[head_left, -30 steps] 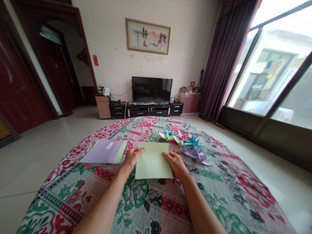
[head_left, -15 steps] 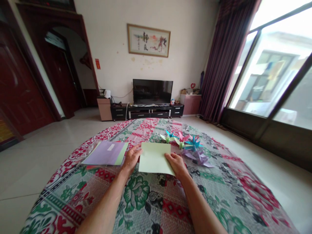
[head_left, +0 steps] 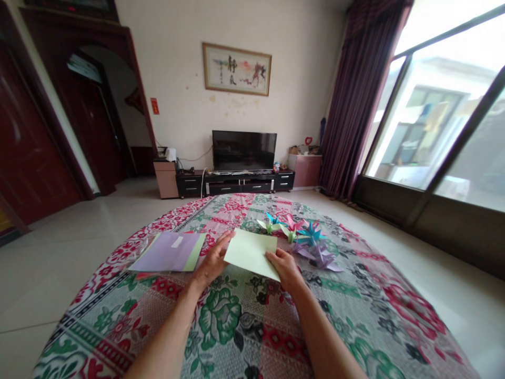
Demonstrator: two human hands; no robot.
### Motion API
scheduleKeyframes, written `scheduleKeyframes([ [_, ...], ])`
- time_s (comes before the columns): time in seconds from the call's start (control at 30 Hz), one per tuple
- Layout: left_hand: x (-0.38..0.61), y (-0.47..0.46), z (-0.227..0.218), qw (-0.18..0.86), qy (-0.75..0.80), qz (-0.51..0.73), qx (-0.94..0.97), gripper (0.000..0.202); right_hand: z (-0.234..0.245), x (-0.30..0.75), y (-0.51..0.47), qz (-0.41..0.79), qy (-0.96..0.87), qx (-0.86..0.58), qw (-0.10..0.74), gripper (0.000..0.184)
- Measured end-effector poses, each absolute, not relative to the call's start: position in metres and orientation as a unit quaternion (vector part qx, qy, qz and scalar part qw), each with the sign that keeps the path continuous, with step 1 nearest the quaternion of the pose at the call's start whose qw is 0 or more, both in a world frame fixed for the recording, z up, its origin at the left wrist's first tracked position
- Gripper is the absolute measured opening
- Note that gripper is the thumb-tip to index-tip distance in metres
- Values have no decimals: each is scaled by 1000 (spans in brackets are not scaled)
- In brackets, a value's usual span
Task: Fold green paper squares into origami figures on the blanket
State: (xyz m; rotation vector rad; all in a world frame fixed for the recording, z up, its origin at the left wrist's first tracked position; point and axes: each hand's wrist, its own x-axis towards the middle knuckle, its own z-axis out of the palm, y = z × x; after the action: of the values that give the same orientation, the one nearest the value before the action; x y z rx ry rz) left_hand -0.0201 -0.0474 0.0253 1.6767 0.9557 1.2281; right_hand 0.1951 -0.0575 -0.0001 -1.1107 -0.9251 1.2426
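Note:
Both hands hold a pale green sheet of paper (head_left: 252, 254) above the tablecloth. My left hand (head_left: 215, 261) grips its left edge, with the thumb hidden or hard to make out. At the right edge, my right hand (head_left: 284, 267) pinches the sheet, thumb on top. The sheet is turned slightly, its right near corner pointing toward me. Just beyond my right hand lie several folded paper cranes: purple (head_left: 324, 258), blue (head_left: 311, 233), pink (head_left: 292, 223) and pale green (head_left: 269, 227). Left of my left hand rests a stack of coloured paper (head_left: 168, 251), purple on top.
The round table wears a flowered cloth (head_left: 221, 316). Across the tiled floor stands a low black cabinet (head_left: 224, 187) with a television (head_left: 244, 151). A dark curtain (head_left: 351, 105) and large windows are on the right; wooden doors are on the left.
The pale green sheet has turned clockwise a little between my hands, its left side rising. My left hand has moved slightly up along it. The view has shifted slightly.

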Motion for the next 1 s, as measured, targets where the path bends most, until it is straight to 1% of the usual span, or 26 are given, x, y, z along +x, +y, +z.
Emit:
scheduleKeyframes([
  [0.1,-22,-43,21,355,373,471,716,33,1,195,-58,529,-404,-470,580,31],
  [0.17,-20,-43,20,315,385,469,730,20,1,195,-58,529,-403,-465,584,37],
  [0.27,-15,-45,20,292,407,462,731,11,3,196,-58,505,-398,-488,590,53],
  [0.33,-12,-46,20,323,421,454,716,14,4,197,-60,493,-396,-500,592,65],
  [0.4,-9,-47,19,360,435,448,693,17,6,200,-62,516,-393,-491,581,70],
  [0.47,-8,-47,17,379,445,446,678,20,7,202,-63,565,-383,-463,566,65],
  [0.6,-7,-47,14,381,456,449,667,20,9,207,-64,635,-340,-400,566,48],
  [0.67,-7,-46,12,384,463,453,658,21,10,208,-65,655,-328,-381,564,48],
  [0.83,-7,-40,7,410,475,464,625,20,13,209,-68,673,-345,-357,548,60],
  [0.9,-7,-39,5,418,478,471,612,23,12,209,-69,672,-365,-341,546,60],
  [1.0,-7,-37,3,426,472,485,601,28,10,209,-72,655,-400,-336,546,54],
])
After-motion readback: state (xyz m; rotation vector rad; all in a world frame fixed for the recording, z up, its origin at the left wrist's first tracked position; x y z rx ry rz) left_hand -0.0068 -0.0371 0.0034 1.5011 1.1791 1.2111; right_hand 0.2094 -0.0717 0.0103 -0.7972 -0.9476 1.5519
